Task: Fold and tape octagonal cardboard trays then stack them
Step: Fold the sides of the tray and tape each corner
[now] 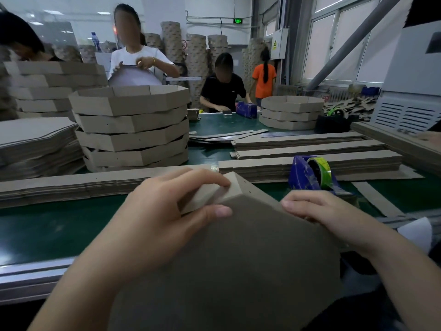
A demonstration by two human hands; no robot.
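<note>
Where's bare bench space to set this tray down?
The widest bare patch of green bench lies left of your left hand, between the near metal edge and the long pile of cardboard strips. Right of the tray it is crowded: tape dispenser, loose strip, more strip piles.
</note>
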